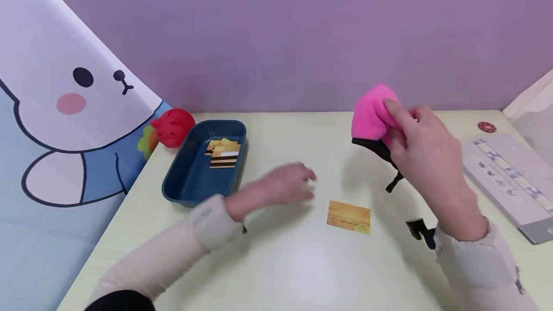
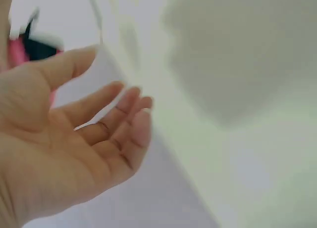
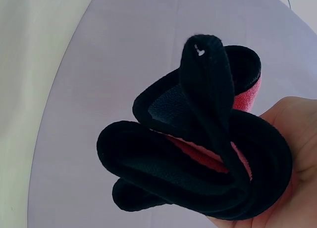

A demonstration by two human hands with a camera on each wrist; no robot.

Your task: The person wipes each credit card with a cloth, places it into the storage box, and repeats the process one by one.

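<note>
My right hand [image 1: 432,162] holds a pink fleece item with black trim [image 1: 372,114] in the air over the table's right half, pinching it between thumb and fingers. In the right wrist view the item's folded black edges and a black loop [image 3: 205,79] hang out from the hand [image 3: 303,149]. My left hand [image 1: 285,185] is blurred above the middle of the table. Its fingers are loosely bent and hold nothing, as the left wrist view of the hand [image 2: 74,144] shows. Between the hands, nearer the front, a gold card [image 1: 349,217] lies flat on the table.
A blue tray [image 1: 190,181] at the left contains several gold cards [image 1: 224,155]. Behind its left side sits a red piggy bank [image 1: 176,127]. On the right lie a white flat box [image 1: 503,172] and a red round chip [image 1: 487,127]. A purple backdrop [image 1: 276,37] rises behind the table.
</note>
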